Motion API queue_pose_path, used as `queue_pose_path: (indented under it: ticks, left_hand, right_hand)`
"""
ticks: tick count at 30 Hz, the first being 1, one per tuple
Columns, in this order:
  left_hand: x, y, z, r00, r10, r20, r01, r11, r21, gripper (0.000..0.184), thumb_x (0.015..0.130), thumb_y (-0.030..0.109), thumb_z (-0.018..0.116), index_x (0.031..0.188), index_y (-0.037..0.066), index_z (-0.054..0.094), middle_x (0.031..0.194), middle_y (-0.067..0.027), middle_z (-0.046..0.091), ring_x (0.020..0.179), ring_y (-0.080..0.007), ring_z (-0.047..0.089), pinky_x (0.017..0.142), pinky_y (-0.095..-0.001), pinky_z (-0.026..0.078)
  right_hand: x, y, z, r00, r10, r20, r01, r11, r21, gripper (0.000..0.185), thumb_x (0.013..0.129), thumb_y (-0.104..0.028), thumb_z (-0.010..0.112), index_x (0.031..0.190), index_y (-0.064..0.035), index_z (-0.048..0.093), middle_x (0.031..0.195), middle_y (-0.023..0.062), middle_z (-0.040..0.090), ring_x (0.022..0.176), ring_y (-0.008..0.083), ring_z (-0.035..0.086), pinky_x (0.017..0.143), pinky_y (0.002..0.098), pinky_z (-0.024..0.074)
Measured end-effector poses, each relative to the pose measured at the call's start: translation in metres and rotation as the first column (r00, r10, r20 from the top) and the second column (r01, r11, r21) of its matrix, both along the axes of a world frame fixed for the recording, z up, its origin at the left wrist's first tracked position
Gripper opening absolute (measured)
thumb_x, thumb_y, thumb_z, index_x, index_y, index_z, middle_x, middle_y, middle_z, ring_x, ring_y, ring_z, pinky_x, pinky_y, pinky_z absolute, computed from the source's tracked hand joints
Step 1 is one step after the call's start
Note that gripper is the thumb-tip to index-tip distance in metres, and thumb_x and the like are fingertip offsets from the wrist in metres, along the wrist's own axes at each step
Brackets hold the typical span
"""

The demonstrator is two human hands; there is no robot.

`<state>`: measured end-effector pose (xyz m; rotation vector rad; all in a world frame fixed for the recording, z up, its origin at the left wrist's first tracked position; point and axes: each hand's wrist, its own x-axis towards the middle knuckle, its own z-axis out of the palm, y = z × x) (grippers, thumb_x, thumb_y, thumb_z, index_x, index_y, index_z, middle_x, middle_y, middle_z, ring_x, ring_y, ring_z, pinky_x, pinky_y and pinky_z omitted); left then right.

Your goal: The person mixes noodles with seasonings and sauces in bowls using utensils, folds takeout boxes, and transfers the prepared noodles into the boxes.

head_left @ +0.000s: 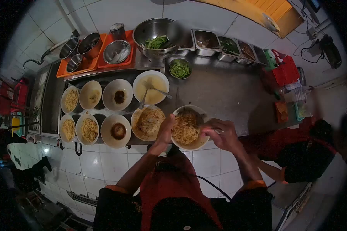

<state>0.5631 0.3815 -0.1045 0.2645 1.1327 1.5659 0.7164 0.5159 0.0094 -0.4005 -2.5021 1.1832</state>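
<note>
A bowl of noodles (186,132) stands at the counter's front edge, its noodles coated in a brownish sauce. My left hand (166,133) grips this bowl's left rim. Over the right side, my right hand (222,133) is closed around a metal utensil, its working end blurred or hidden among the noodles. Just left is a sauce-smeared bowl (147,122) with a spoon handle near its rim. Behind it, a white bowl of pale yellow liquid (158,82) holds metal utensils.
Several bowls with noodles (89,130) or dark sauce (118,131) line the left. Behind are a steel bowl of greens (142,29), a small bowl of greens (180,69) and steel food containers (206,39). A person in dark clothing (308,154) stands close on my right.
</note>
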Motion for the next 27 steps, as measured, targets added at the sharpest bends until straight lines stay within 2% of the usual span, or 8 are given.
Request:
queue_pose_path:
  ticks: [11,13,15,17,20,21,24,27]
  left_hand:
    - [-0.010,0.002,-0.006,0.966,-0.192,-0.171,0.189,0.981,-0.035,0.057,0.097,0.051,0.035,0.121,0.002,0.051,0.116,-0.0083,0.054,0.108,-0.0152,0.049,0.096,-0.0309,0.037]
    - [-0.008,0.003,-0.003,0.996,0.040,-0.083,-0.042,0.999,-0.015,0.058,0.097,0.051,0.035,0.122,0.002,0.050,0.115,-0.0080,0.054,0.107,-0.0154,0.049,0.096,-0.0306,0.037]
    - [-0.005,0.005,-0.006,0.991,0.103,-0.087,-0.104,0.994,-0.016,0.058,0.097,0.052,0.035,0.122,0.002,0.050,0.115,-0.0080,0.054,0.108,-0.0153,0.048,0.096,-0.0304,0.036]
    - [0.000,0.006,-0.008,0.984,0.148,-0.098,-0.151,0.988,-0.018,0.059,0.097,0.052,0.035,0.122,0.002,0.049,0.116,-0.0079,0.053,0.109,-0.0153,0.048,0.096,-0.0302,0.036]
    - [-0.002,0.010,-0.007,0.974,0.217,-0.064,-0.218,0.976,0.001,0.061,0.096,0.054,0.035,0.122,0.001,0.048,0.117,-0.0087,0.052,0.110,-0.0150,0.046,0.096,-0.0300,0.036]
    - [-0.004,0.009,-0.009,0.968,0.234,-0.086,-0.237,0.971,-0.022,0.061,0.096,0.054,0.035,0.123,0.000,0.048,0.118,-0.0094,0.051,0.110,-0.0153,0.045,0.096,-0.0299,0.035]
    - [-0.006,0.005,-0.011,0.971,0.198,-0.130,-0.203,0.979,-0.026,0.062,0.096,0.054,0.035,0.124,0.000,0.047,0.118,-0.0100,0.051,0.110,-0.0157,0.045,0.097,-0.0297,0.034]
    - [-0.003,0.012,0.002,0.974,0.165,-0.156,-0.163,0.986,0.026,0.062,0.096,0.054,0.035,0.123,0.000,0.047,0.117,-0.0092,0.051,0.109,-0.0158,0.045,0.096,-0.0295,0.034]
  right_hand:
    - [-0.028,0.024,0.029,0.983,0.165,0.084,-0.184,0.925,0.332,0.017,0.087,-0.015,0.062,0.091,0.0012,0.064,0.080,0.0121,0.066,0.065,0.0238,0.066,0.055,0.0325,0.0539]
    - [-0.020,0.029,0.021,0.989,0.109,0.102,-0.140,0.914,0.380,0.018,0.089,-0.014,0.060,0.090,0.0034,0.064,0.078,0.0116,0.066,0.065,0.0214,0.067,0.055,0.0313,0.0540]
    - [0.003,0.026,0.001,0.952,-0.302,0.056,0.296,0.855,-0.427,0.022,0.093,-0.018,0.056,0.087,0.0026,0.060,0.076,0.0095,0.065,0.067,0.0164,0.066,0.055,0.0294,0.0508]
    - [0.008,0.018,-0.035,0.963,-0.264,0.050,0.260,0.873,-0.412,0.024,0.096,-0.020,0.052,0.088,0.0028,0.057,0.076,0.0087,0.064,0.068,0.0132,0.065,0.056,0.0282,0.0517]
    - [0.011,0.022,-0.051,0.815,-0.577,-0.043,0.270,0.445,-0.854,0.031,0.097,-0.018,0.047,0.086,0.0054,0.062,0.071,0.0126,0.066,0.061,0.0160,0.066,0.052,0.0280,0.0522]
    - [0.014,0.023,-0.049,0.816,-0.576,-0.044,0.268,0.446,-0.854,0.031,0.097,-0.018,0.047,0.086,0.0054,0.062,0.071,0.0126,0.066,0.061,0.0160,0.066,0.052,0.0280,0.0522]
    - [0.015,0.006,-0.007,0.916,-0.372,-0.151,0.378,0.926,0.014,0.030,0.096,-0.020,0.049,0.088,0.0054,0.063,0.071,0.0138,0.065,0.063,0.0172,0.067,0.056,0.0296,0.0525]
    - [0.004,-0.005,-0.024,0.960,-0.266,-0.089,0.265,0.964,-0.021,0.028,0.096,-0.019,0.051,0.089,0.0046,0.064,0.070,0.0127,0.065,0.062,0.0164,0.066,0.057,0.0302,0.0522]
